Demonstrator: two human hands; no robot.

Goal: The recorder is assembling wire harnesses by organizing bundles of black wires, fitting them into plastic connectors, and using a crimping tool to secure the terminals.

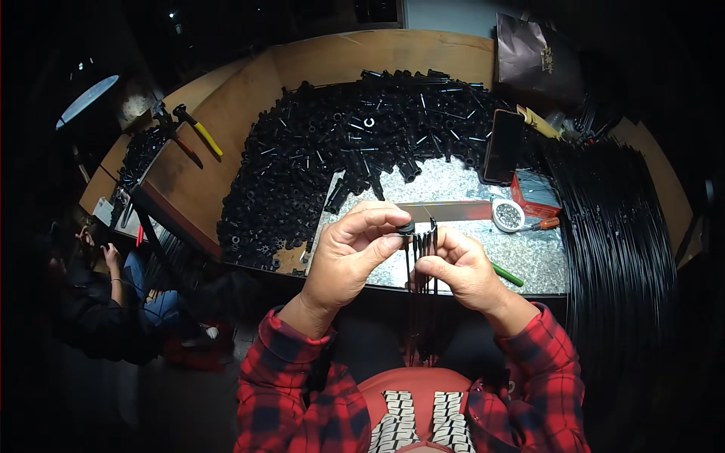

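My left hand [349, 253] pinches a small round black plastic part [406, 226] between thumb and fingertips, in front of my chest. Several thin black rods [423, 313], like umbrella ribs, hang down from around it toward my lap. My right hand [459, 270] is closed on the upper ends of these rods, its thumb and fingers close beside the black part. Whether every rod is joined to that part cannot be made out. Beyond my hands, a big heap of black tubular plastic pieces [317, 143] covers the bench.
On the speckled benchtop [445, 181] are a bowl of small metal bits [508, 216], an orange-handled screwdriver [547, 224], a red box [538, 198], a green stick [507, 274] and an upright phone [502, 147]. Long black rods [615, 226] overhang at right. Pliers [202, 134] hang left, near another person [113, 279].
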